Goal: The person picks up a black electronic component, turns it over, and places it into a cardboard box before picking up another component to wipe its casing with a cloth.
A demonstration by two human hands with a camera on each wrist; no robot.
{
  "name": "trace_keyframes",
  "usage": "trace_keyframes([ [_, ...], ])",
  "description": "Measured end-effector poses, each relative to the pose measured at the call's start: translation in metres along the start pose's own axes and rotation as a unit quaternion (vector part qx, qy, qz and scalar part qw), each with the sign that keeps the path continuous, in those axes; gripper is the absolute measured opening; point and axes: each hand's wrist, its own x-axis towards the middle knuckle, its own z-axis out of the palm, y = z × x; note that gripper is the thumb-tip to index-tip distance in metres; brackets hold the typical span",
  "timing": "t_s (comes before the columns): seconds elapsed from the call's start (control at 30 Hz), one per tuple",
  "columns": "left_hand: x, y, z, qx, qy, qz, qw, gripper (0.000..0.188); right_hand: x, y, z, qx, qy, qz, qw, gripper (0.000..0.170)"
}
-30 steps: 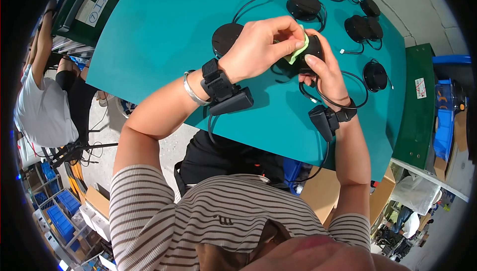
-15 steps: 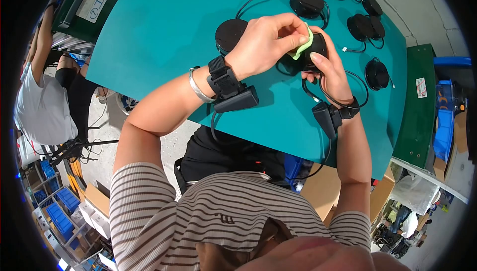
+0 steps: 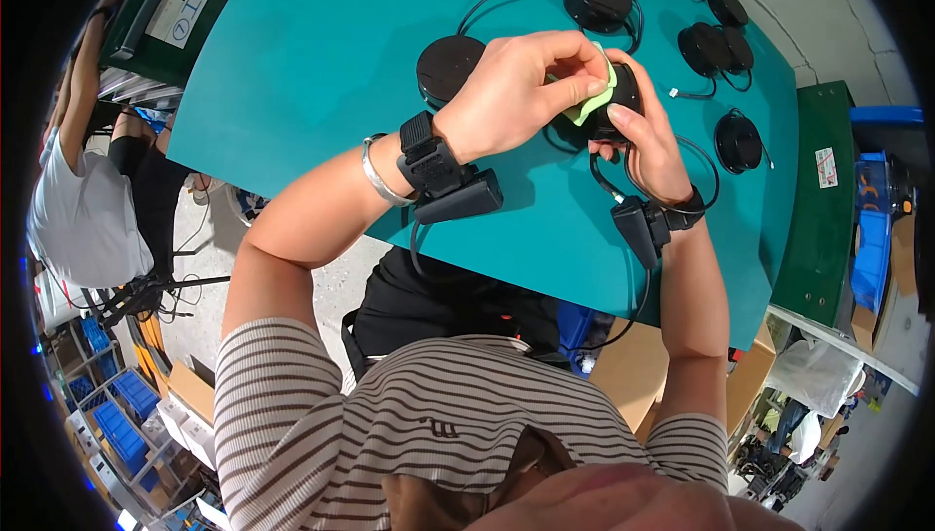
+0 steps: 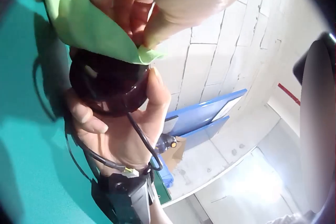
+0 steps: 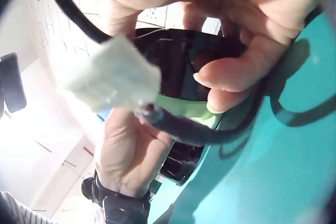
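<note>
My left hand [image 3: 511, 93] pinches a light green cloth [image 4: 86, 24] between thumb and fingertips. The cloth lies against the flat face of a black round device with a cable [image 4: 107, 85], which looks like a small motor. My right hand [image 3: 659, 149] grips this device by its rim, thumb on one side and fingers on the other, holding it tilted above the table. From the device a black cable loops around the right wrist. Its white connector [image 5: 113, 77] hangs close to the right wrist camera. In the right wrist view, the cloth's edge shows beneath the device.
Another black round device [image 3: 450, 71] sits on the teal table [image 3: 321, 73] beside the left hand. Several more with cables stand at the back and right, including one [image 3: 738, 141] near the right edge. At the far left another person [image 3: 88, 209] sits.
Both hands have shifted slightly to the right in the head view, along with the cloth and device. The cloth stays against the device's face, and both grips look the same.
</note>
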Motion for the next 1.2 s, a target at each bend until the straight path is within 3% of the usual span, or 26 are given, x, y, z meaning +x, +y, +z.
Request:
trace_keyframes([
  [0.3,0.004,-0.005,-0.003,-0.038,-0.008,-0.041,0.998,0.011,0.0,-0.001,0.001,-0.017,-0.006,-0.011,1.0,0.053],
  [0.37,0.001,-0.002,-0.001,-0.003,-0.012,0.016,1.0,0.011,0.001,-0.001,0.0,-0.011,-0.006,-0.006,1.0,0.053],
  [0.5,0.004,-0.002,-0.007,0.026,0.008,-0.021,0.999,0.01,0.0,-0.002,0.001,-0.025,-0.013,-0.003,1.0,0.054],
  [0.63,0.001,0.0,-0.003,0.027,-0.016,0.036,0.999,0.011,-0.001,-0.001,-0.001,-0.004,-0.01,-0.006,1.0,0.054],
  [0.73,0.005,-0.002,-0.007,0.016,-0.005,-0.021,1.0,0.01,0.001,-0.001,-0.001,-0.002,-0.013,0.01,1.0,0.054],
  [0.9,0.0,0.001,-0.002,-0.002,-0.049,0.021,0.999,0.013,0.001,0.0,0.0,0.026,-0.014,-0.016,0.999,0.054],
  [1.1,0.002,0.001,-0.005,-0.016,-0.024,-0.037,0.999,0.014,0.0,-0.002,-0.001,-0.008,-0.026,-0.002,1.0,0.054],
  [1.2,0.001,0.005,-0.005,0.012,-0.033,-0.016,0.999,0.014,-0.001,-0.004,0.001,0.005,-0.015,0.001,1.0,0.054],
])
